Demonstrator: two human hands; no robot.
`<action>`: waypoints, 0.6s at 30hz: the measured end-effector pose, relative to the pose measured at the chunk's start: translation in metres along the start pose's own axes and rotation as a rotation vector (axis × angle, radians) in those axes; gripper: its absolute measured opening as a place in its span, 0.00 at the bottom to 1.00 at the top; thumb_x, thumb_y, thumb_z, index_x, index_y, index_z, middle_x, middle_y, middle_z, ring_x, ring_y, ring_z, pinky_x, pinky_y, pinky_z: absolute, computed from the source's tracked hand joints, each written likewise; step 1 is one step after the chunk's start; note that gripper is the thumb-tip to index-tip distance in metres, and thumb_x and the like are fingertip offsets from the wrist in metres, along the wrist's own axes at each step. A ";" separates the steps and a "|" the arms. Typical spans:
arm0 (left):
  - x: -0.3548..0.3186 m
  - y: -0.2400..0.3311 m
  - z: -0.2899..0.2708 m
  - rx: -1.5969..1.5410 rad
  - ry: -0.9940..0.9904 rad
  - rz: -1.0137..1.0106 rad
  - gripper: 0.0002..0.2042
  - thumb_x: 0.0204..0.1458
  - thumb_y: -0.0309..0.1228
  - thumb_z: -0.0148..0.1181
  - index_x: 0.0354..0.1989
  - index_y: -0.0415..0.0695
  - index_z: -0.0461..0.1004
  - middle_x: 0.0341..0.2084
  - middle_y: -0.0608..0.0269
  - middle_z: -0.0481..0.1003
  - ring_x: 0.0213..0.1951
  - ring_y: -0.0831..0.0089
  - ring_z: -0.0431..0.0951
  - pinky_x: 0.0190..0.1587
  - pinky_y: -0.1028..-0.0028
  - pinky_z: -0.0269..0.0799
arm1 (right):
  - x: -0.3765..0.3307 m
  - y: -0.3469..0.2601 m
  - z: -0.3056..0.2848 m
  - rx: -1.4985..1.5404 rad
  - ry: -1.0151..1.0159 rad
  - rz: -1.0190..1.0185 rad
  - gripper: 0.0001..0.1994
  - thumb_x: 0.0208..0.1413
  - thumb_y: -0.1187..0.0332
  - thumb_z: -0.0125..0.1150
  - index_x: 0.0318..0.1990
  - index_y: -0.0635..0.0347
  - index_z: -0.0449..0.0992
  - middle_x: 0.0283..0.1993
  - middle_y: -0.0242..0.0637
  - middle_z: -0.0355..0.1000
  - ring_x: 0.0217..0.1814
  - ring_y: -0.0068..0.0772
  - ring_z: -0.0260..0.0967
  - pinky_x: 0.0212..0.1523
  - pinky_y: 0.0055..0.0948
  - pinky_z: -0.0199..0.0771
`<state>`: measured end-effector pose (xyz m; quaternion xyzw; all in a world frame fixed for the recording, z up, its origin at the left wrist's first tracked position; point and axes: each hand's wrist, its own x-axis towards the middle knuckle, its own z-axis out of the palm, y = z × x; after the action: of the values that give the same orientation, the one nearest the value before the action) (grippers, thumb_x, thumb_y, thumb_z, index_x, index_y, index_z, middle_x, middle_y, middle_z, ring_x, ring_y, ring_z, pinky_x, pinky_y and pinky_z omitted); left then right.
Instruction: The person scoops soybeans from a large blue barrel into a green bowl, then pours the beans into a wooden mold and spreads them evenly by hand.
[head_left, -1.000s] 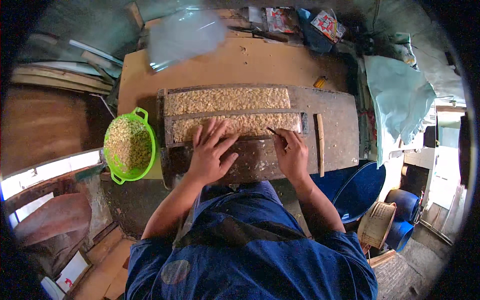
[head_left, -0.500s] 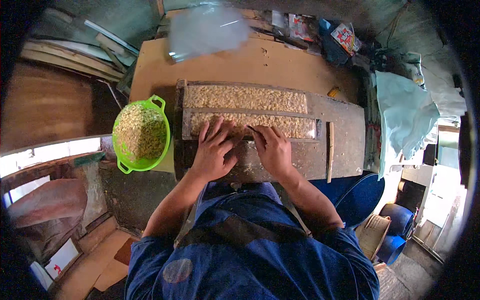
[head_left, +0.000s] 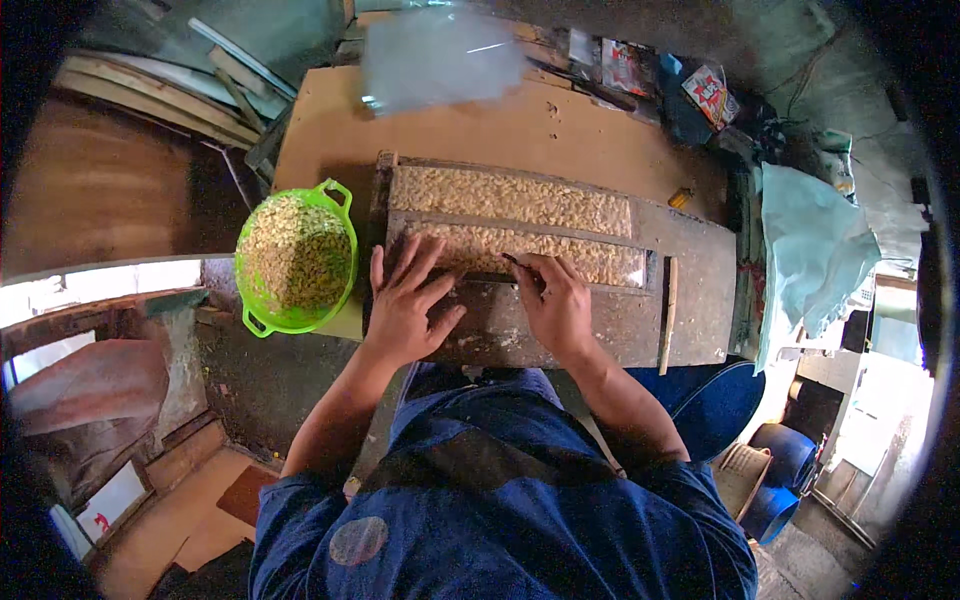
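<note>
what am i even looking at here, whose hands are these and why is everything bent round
This is one picture from a wide fisheye camera worn on a person's head, looking down; that lens bends straight edges near the rim. There is no machine: the two bare hands belong to the wearer, in blue clothing at the bottom. They work at a dark wooden board holding two long rows of pale nut-like pieces. The left hand lies flat, fingers spread, at the nearer row. The right hand pinches a thin dark stick at that row. A green basket of the same pieces stands to the left, and a narrow wooden stick lies on the right.
</note>
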<state>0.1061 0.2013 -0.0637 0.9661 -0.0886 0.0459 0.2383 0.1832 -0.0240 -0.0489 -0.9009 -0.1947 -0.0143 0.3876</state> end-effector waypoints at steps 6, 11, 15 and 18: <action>-0.003 -0.004 -0.001 -0.040 -0.017 -0.004 0.17 0.54 0.46 0.61 0.43 0.46 0.80 0.68 0.55 0.62 0.72 0.54 0.53 0.70 0.40 0.32 | 0.006 -0.009 0.016 0.010 -0.035 -0.054 0.06 0.58 0.72 0.63 0.42 0.61 0.79 0.36 0.45 0.76 0.36 0.52 0.75 0.36 0.41 0.75; -0.005 -0.006 0.002 -0.067 0.043 0.003 0.16 0.52 0.44 0.62 0.42 0.46 0.80 0.67 0.55 0.64 0.72 0.55 0.54 0.71 0.40 0.32 | 0.005 -0.016 0.013 -0.018 -0.081 -0.045 0.06 0.57 0.71 0.63 0.41 0.61 0.79 0.36 0.45 0.77 0.36 0.51 0.75 0.36 0.41 0.75; -0.006 -0.008 0.002 -0.015 -0.016 -0.004 0.17 0.50 0.42 0.62 0.46 0.47 0.80 0.66 0.55 0.65 0.72 0.55 0.54 0.71 0.40 0.31 | 0.012 -0.026 0.011 -0.015 -0.109 -0.019 0.07 0.57 0.71 0.64 0.42 0.60 0.79 0.36 0.45 0.77 0.36 0.50 0.76 0.36 0.41 0.76; -0.007 -0.008 0.003 -0.050 0.029 0.009 0.21 0.50 0.41 0.62 0.52 0.49 0.78 0.66 0.56 0.65 0.72 0.54 0.55 0.71 0.40 0.31 | 0.014 -0.026 0.024 0.002 -0.040 -0.140 0.07 0.56 0.71 0.65 0.42 0.59 0.79 0.36 0.45 0.77 0.36 0.50 0.76 0.35 0.41 0.76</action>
<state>0.1013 0.2077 -0.0711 0.9586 -0.0905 0.0587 0.2635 0.1843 0.0136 -0.0452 -0.8848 -0.2648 -0.0230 0.3827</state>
